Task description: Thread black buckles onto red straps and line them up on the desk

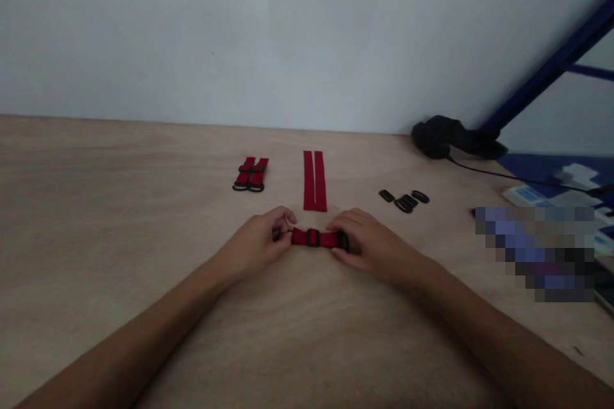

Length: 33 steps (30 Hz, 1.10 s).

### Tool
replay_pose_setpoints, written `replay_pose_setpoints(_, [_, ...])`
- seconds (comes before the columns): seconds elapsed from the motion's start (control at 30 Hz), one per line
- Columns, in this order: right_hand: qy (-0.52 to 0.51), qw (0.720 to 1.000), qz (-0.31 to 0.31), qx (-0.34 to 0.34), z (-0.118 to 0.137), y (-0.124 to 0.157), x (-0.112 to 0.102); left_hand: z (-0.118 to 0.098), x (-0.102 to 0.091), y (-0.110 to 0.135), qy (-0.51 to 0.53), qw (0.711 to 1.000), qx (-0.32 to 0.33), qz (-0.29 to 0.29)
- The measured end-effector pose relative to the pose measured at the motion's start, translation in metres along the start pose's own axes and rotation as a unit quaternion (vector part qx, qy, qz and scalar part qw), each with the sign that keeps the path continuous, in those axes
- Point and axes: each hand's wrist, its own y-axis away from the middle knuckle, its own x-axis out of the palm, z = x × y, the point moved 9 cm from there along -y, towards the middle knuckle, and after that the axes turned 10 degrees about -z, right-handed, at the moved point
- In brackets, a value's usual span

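Between my two hands lies a short red strap (329, 240) with a black slide buckle (313, 238) around its middle. My left hand (268, 235) pinches the strap's left end between thumb and fingers. At the other end, my right hand (362, 239) has its fingers and thumb around the strap, by a black ring (343, 241) partly hidden in the grip. Just beyond my hands, two flat red strips (315, 188) lie side by side on the wooden table. Farther left are two red straps (251, 174) fitted with black slides and rings.
Several loose black buckles and rings (405, 202) lie right of the strips. A black object (448, 137) with a cable sits at the back right, near a blue frame (551, 64). A blurred-out item (542, 252) rests at the table's right side. A pale wall (240, 38) borders the back.
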Motion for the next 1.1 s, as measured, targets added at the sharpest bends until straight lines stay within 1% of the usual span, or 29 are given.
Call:
replay_pose_setpoints(0.1, [0.008,0.999,-0.031,-0.014,0.008,-0.001,-0.002,-0.004,0.004,0.002,-0.018,1.0,0.019,0.017])
replay_pose_setpoints(0.2, [0.017,0.998,-0.049,-0.032,0.018,-0.004,0.005,-0.01,0.007,0.003,-0.024,0.999,0.035,0.027])
replay_pose_setpoints(0.33, [0.048,0.998,-0.028,-0.031,0.021,-0.008,0.017,-0.01,0.01,0.003,0.0,0.999,0.022,0.036])
replay_pose_setpoints(0.43, [0.061,0.998,-0.006,-0.023,0.021,-0.008,0.021,-0.008,0.01,0.002,0.009,0.999,0.008,0.035])
replay_pose_setpoints(0.53, [0.059,0.998,0.008,-0.017,0.023,-0.007,0.024,-0.008,0.009,0.003,0.002,0.999,0.009,0.034])
replay_pose_setpoints(0.63, [0.054,0.998,0.001,-0.008,0.024,-0.006,0.024,-0.007,0.01,0.003,0.022,0.999,0.004,0.034])
replay_pose_setpoints(0.77, [0.034,0.999,-0.007,0.011,0.022,-0.007,0.024,-0.002,0.011,0.001,0.038,0.999,-0.024,0.025])
replay_pose_setpoints(1.1, [0.02,0.999,0.01,0.041,0.017,-0.006,0.02,0.002,0.007,-0.002,0.046,0.998,-0.043,0.009])
